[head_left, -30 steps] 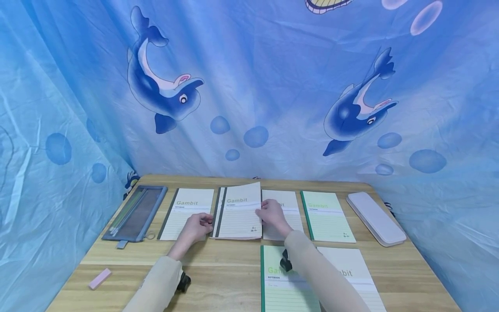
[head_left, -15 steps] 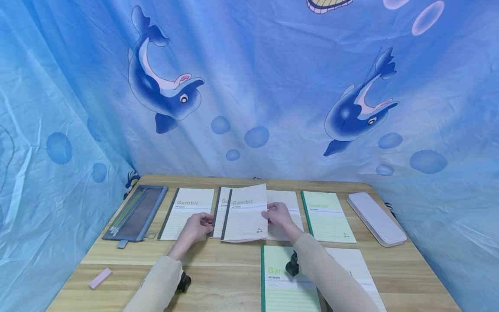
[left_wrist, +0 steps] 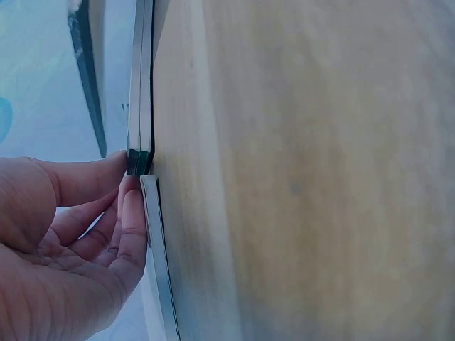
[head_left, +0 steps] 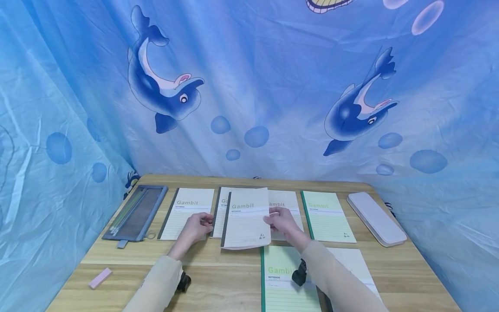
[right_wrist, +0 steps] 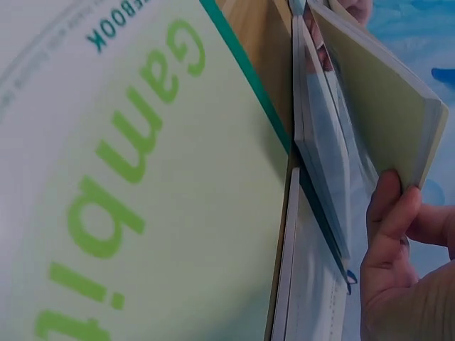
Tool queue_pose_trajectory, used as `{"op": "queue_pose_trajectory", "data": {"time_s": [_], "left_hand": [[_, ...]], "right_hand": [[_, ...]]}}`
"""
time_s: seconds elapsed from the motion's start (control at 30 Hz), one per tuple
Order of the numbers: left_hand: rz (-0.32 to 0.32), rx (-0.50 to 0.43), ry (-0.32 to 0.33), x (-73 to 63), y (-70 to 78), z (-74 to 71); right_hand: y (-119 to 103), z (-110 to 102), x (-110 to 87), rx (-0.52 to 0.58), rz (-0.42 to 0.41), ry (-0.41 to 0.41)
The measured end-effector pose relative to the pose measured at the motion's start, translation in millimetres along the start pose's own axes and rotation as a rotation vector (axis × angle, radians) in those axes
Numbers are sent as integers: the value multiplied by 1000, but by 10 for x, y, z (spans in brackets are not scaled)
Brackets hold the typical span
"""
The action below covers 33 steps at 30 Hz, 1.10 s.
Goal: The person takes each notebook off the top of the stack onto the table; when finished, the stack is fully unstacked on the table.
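Note:
A cream Gambit notebook with a dark spine (head_left: 246, 221) is tilted up in the middle of the table, pinched at its right edge by my right hand (head_left: 286, 223). In the right wrist view the fingers and thumb grip the corner of this raised notebook (right_wrist: 387, 106). Under it, partly covered, lie stacked notebooks (head_left: 219, 216). My left hand (head_left: 196, 227) holds the stack's spine, with the thumb on the cover side in the left wrist view, at the dark spine end (left_wrist: 140, 162). Another cream notebook (head_left: 183, 216) lies beneath the left hand.
A cream notebook (head_left: 290, 208) and a green-spined notebook (head_left: 325, 216) lie to the right. Nearer are another green-spined notebook (head_left: 282, 277) and a white notebook (head_left: 352, 268), partly under the right sleeve. A mesh pencil pouch (head_left: 146, 212), pink eraser (head_left: 100, 278) and white case (head_left: 376, 219) flank them.
My right hand has drawn the top notebook rightward off the stack, then toward the front, uncovering more of the notebook below. My left hand has stayed in place.

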<state>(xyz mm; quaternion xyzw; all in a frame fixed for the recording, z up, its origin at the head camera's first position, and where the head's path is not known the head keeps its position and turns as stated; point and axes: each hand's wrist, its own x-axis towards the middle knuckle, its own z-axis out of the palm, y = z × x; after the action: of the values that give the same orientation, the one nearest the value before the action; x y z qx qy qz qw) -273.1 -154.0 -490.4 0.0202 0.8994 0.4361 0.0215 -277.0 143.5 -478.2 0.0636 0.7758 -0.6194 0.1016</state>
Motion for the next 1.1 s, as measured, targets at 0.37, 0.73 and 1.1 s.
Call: {"op": "queue_pose_trajectory", "data": {"time_s": [0.37, 0.73, 1.1], "left_hand": [[-2, -2, -8, 0, -4, -5], [-7, -4, -12, 6, -15, -5], [-7, -5, -12, -7, 9, -13]], "right_hand": [[-22, 26, -246, 17, 14, -14], [87, 80, -499, 46, -5, -22], [264, 154, -831, 64, -10, -82]]}}
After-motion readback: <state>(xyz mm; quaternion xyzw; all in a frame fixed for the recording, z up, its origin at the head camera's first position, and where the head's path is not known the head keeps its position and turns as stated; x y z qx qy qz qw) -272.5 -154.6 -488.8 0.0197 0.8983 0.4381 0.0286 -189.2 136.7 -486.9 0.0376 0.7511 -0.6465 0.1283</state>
